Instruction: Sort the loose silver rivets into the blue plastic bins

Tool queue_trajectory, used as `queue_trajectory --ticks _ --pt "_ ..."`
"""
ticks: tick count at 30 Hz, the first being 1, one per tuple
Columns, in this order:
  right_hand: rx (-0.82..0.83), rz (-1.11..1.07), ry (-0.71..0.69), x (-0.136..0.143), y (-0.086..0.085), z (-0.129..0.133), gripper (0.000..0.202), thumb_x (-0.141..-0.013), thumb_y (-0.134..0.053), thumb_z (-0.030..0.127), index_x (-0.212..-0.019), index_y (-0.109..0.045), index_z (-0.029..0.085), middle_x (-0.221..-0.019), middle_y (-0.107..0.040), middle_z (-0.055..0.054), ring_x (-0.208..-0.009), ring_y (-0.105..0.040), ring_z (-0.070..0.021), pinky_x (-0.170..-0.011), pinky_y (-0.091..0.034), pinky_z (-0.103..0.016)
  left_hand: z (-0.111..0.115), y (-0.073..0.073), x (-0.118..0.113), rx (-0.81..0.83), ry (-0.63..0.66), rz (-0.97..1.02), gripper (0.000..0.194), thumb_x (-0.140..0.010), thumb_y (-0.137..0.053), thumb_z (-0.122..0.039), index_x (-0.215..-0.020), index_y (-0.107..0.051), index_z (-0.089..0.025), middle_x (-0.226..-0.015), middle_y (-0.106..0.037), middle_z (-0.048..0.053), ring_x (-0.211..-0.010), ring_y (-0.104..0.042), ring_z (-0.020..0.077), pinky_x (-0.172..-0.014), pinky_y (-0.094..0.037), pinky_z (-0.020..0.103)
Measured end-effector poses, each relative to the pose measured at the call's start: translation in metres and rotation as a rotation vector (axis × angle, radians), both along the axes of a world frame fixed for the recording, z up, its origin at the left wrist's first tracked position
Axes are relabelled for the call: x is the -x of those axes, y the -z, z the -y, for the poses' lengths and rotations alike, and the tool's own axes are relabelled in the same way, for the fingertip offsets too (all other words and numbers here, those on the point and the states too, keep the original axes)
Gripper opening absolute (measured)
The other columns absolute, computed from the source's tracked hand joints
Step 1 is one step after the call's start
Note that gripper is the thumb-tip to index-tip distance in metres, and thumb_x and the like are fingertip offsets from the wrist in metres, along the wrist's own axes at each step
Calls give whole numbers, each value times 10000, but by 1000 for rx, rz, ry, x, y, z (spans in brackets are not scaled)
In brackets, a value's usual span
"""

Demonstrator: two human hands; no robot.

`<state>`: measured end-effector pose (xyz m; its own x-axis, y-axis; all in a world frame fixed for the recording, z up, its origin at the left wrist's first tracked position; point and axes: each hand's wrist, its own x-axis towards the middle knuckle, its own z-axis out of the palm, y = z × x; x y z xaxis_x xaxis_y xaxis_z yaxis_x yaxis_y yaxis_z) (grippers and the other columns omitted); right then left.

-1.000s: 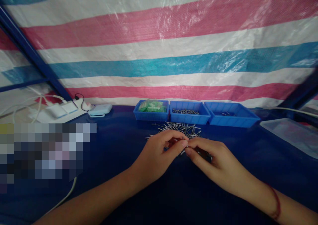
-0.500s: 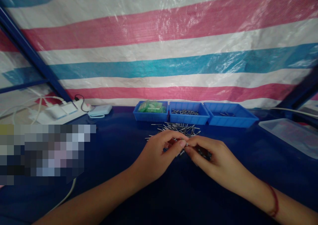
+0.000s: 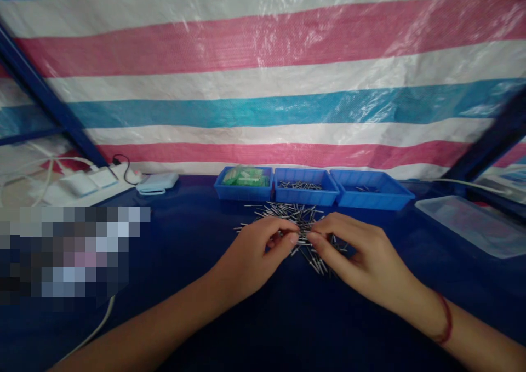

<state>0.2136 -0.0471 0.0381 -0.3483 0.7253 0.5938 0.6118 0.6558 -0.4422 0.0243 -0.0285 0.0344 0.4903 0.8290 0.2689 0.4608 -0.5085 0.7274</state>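
Over a pile of thin silver and dark metal pins [image 3: 316, 262], both hands are held close together with a small gap between their fingertips. My left hand [image 3: 252, 257] is closed, thumb against index finger. Across from it, my right hand [image 3: 365, 259] makes a similar pinch. Whatever sits in either pinch is too small to make out. The pins lie loose on the dark blue tabletop [image 3: 263, 328], partly hidden behind the hands.
Behind the pile stand three blue bins: one with green packets [image 3: 246, 177], one with metal pins [image 3: 302, 186], one with a few pins [image 3: 365, 189]. A clear plastic lid [image 3: 472, 227] lies right. Left are a pale blue case [image 3: 158, 183], a power strip [image 3: 125, 175] and a cable.
My hands have parted slightly; before, their fingertips met. The right hand has drawn away, showing more of the pile. The view has shifted a little to the right.
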Motion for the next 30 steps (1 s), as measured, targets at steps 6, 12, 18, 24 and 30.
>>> queue_trajectory --ticks 6,12,18,24,30 --pt "-279 108 665 -57 -7 -40 231 -867 -469 379 -789 -609 212 -679 -635 -40 -619 -604 -196 -577 -440 -322 -1 0 8 -226 35 -344 252 -883 -505 -368 -1041 -595 -192 -1010 -633 36 -904 -583 192 -786 -436 341" --pt "-218 387 737 -95 9 -68 313 -898 -335 476 -982 -550 266 -786 -647 -45 -742 -615 -291 -652 -471 -454 -2 4 10 -306 69 -644 255 -855 -544 -416 -959 -625 -198 -927 -640 36 -880 -584 231 -729 -410 372" --pt "-160 309 590 -69 8 -54 324 -900 -363 417 -1061 -543 202 -866 -647 -118 -782 -596 -280 -743 -442 -420 1 5 8 -313 97 -698 188 -909 -467 -279 -893 -628 -183 -905 -637 39 -859 -592 214 -732 -398 362" --pt "-83 245 293 -31 14 -35 209 -859 -487 341 -935 -607 187 -837 -661 -71 -783 -599 -239 -726 -456 -409 0 4 7 -339 39 -655 219 -914 -404 -223 -860 -608 -163 -891 -629 49 -810 -584 196 -700 -399 337" --pt "94 155 7 -6 15 -16 182 -837 -542 326 -935 -640 208 -921 -688 -47 -873 -621 -201 -763 -497 -360 -1 3 6 -285 -37 -404 140 -895 -438 -212 -874 -573 -181 -848 -634 10 -766 -583 160 -689 -407 292"
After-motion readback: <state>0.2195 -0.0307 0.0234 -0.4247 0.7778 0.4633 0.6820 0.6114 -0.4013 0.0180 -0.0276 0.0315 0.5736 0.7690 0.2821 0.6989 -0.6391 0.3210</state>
